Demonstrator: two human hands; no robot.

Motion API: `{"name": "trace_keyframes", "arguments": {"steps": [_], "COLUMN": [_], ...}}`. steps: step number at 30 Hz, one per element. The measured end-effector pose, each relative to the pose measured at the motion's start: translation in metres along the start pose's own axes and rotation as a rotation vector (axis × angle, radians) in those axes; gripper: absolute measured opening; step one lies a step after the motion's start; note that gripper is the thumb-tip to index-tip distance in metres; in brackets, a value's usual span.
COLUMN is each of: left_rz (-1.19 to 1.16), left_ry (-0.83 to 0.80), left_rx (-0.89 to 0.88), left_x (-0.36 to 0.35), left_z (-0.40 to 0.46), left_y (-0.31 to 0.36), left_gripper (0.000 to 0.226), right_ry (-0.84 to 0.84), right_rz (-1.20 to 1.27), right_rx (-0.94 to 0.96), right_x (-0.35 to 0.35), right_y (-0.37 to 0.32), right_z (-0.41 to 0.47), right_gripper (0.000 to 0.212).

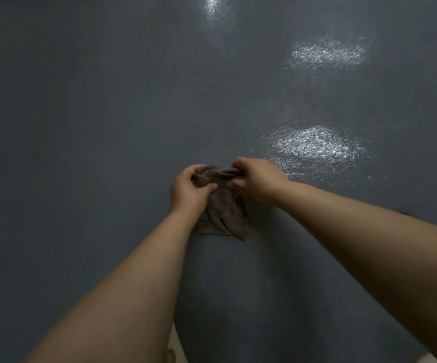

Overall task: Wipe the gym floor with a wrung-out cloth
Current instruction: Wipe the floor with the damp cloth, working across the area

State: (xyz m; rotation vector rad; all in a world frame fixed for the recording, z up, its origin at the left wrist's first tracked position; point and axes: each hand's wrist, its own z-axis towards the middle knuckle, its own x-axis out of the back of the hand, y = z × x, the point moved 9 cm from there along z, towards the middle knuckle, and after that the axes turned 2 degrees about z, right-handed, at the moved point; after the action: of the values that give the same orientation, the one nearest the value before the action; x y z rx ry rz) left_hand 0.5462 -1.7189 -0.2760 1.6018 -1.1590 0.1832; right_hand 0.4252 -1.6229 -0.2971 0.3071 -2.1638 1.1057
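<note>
A brown cloth (224, 213) hangs in front of me above the dark grey gym floor (81, 127). My left hand (188, 189) grips its upper left part and my right hand (256, 179) grips its upper right part, with a bunched, twisted strip of fabric stretched between the two fists. The rest of the cloth droops below the hands in loose folds. Both forearms reach forward from the bottom of the view, and the left forearm covers the cloth's lower left edge.
Bright patches of reflected light (314, 150) shine on the textured floor to the right and farther ahead. A pale strip (176, 344) shows at the bottom between my arms; what it is cannot be told.
</note>
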Motion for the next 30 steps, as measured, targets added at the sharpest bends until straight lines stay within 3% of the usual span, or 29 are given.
{"name": "trace_keyframes", "arguments": {"steps": [2, 4, 6, 8, 10, 13, 17, 21, 26, 30], "left_rz": [0.179, 0.384, 0.574, 0.651, 0.709, 0.811, 0.952, 1.013, 1.025, 0.936], "left_ry": [0.193, 0.23, 0.149, 0.112, 0.11, -0.004, -0.173, -0.336, -0.262, -0.093], "left_rx": [-0.019, -0.147, -0.19, -0.08, -0.1, -0.264, -0.631, -0.787, -0.742, -0.427], "left_x": [0.007, -0.01, -0.048, -0.073, -0.087, -0.106, -0.132, -0.144, -0.124, -0.064], "left_z": [0.001, -0.006, -0.016, -0.029, -0.037, -0.034, -0.029, -0.006, 0.038, 0.093], "left_y": [0.008, 0.028, 0.025, 0.002, -0.008, 0.001, 0.03, 0.054, 0.061, 0.039], "left_gripper": [0.059, 0.064, 0.065, 0.063, 0.063, 0.066, 0.059, 0.065, 0.065, 0.055], "right_ry": [0.103, 0.207, 0.261, 0.307, 0.349, 0.4, 0.441, 0.48, 0.533, 0.432], "right_rz": [-0.025, -0.016, -0.01, -0.04, -0.084, -0.085, -0.059, -0.112, -0.235, -0.301], "right_rx": [-0.079, -0.151, -0.201, -0.2, -0.156, -0.115, -0.117, -0.139, -0.152, -0.17], "right_x": [0.017, 0.035, 0.047, 0.054, 0.055, 0.058, 0.065, 0.072, 0.06, 0.049], "right_y": [0.011, 0.026, 0.04, 0.049, 0.048, 0.049, 0.058, 0.061, 0.055, 0.053], "right_z": [0.007, 0.013, 0.015, 0.014, 0.012, 0.013, 0.021, 0.021, 0.01, 0.004], "right_gripper": [0.022, 0.019, 0.02, 0.021, 0.023, 0.024, 0.026, 0.028, 0.022, 0.029]}}
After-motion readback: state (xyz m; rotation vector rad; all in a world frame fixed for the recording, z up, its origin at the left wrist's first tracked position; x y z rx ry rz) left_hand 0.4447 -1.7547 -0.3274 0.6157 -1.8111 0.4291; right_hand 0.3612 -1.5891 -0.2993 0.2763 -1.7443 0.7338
